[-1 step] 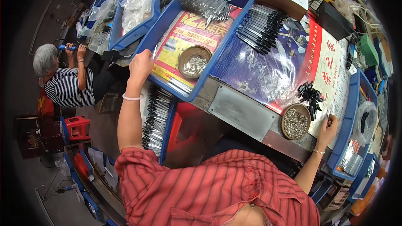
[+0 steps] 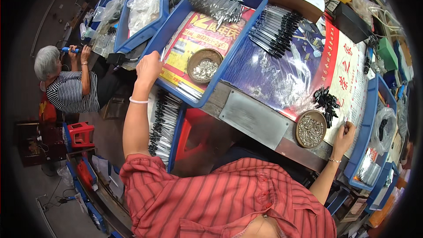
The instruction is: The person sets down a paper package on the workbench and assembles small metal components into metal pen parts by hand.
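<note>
My left hand [image 2: 150,67] is closed, fingers bent together at the left rim of a big blue tray [image 2: 228,59]. A thin silvery stick [image 2: 163,54] shows just beside its fingertips; whether the fingers grip it I cannot tell. In the tray lie a pile of clear pens [image 2: 216,5], a few silvery rods [image 2: 189,91] and a brown bowl [image 2: 206,54] of small metal parts. On the right, my right hand [image 2: 344,135] makes a pinch low over the table, its contents too small to name. Black clip-like pieces [image 2: 327,99] and a bowl of metal tips [image 2: 311,130] are nearest it.
Black-ended pens [image 2: 275,31] lie in a row right of the tray. A metal plate [image 2: 253,118] sits at the table's front edge. Below stands a bin of pens [image 2: 165,125]. Another blue bin [image 2: 350,167] flanks my right arm. At far left a person [image 2: 72,86] holds a blue tool.
</note>
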Motion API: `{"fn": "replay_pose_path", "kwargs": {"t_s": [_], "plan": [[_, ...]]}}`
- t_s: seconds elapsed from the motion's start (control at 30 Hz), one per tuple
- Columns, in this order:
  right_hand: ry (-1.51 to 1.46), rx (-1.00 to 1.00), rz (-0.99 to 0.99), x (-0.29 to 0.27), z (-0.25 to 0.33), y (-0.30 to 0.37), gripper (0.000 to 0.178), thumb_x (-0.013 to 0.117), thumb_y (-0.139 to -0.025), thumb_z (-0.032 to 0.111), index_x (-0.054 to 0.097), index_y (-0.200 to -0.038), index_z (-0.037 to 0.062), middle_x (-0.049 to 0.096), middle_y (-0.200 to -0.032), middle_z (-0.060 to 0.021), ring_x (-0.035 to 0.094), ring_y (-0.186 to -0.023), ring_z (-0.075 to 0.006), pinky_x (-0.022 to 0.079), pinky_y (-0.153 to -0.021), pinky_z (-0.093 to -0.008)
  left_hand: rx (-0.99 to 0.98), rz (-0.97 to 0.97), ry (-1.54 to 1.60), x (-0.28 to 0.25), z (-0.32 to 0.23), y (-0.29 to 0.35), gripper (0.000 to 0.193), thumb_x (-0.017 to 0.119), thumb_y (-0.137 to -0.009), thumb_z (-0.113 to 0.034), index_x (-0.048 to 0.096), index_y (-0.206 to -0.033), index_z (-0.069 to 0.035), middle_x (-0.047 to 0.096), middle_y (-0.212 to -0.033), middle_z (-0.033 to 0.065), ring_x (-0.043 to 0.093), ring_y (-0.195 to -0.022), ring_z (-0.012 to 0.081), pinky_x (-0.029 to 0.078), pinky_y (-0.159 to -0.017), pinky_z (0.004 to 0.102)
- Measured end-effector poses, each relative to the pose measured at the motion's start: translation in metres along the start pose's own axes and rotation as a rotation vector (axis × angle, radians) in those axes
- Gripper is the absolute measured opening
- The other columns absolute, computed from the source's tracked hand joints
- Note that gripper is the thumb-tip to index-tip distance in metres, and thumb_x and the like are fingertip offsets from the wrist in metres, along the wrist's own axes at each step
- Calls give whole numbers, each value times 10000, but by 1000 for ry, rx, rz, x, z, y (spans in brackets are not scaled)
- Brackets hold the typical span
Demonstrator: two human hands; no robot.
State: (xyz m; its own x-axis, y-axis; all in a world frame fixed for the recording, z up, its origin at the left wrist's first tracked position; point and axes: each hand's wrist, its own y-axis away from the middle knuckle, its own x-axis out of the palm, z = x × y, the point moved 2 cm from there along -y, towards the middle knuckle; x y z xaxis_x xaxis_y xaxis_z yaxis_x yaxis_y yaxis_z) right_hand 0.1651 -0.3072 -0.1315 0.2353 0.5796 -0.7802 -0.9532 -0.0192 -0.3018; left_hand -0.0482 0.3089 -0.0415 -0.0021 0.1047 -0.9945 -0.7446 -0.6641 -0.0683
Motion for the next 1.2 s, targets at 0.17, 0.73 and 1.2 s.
{"fn": "replay_pose_path", "kwargs": {"t_s": [0.17, 0.73, 1.2], "plan": [[27, -26, -13, 0, 1, 1, 168, 551, -841, 69, 563, -981, -21, 566, -918, -125, 570, -777, -232, 460, -717, -319, 50, 121, -175, 27, 3, -22, 138, 556, -802, -133, 607, -850, -15, 654, -846, 217, 648, -819, 365, 514, -724, 440], [18, -15, 4, 3, -3, -3, 155, 552, -831, 59, 558, -963, -23, 552, -895, -117, 552, -791, -233, 455, -709, -321, 55, 166, -315, 31, 3, -31, 149, 542, -814, -134, 631, -857, -23, 669, -857, 188, 670, -794, 314, 535, -691, 414], [-15, 12, -16, 0, 5, -6, 119, 554, -833, 47, 563, -923, -30, 538, -841, -100, 523, -716, -198, 435, -676, -305, 536, -181, 302, -32, -140, -95, 142, 539, -819, -145, 578, -933, -70, 626, -859, 126, 599, -830, 336, 473, -696, 418]]}}
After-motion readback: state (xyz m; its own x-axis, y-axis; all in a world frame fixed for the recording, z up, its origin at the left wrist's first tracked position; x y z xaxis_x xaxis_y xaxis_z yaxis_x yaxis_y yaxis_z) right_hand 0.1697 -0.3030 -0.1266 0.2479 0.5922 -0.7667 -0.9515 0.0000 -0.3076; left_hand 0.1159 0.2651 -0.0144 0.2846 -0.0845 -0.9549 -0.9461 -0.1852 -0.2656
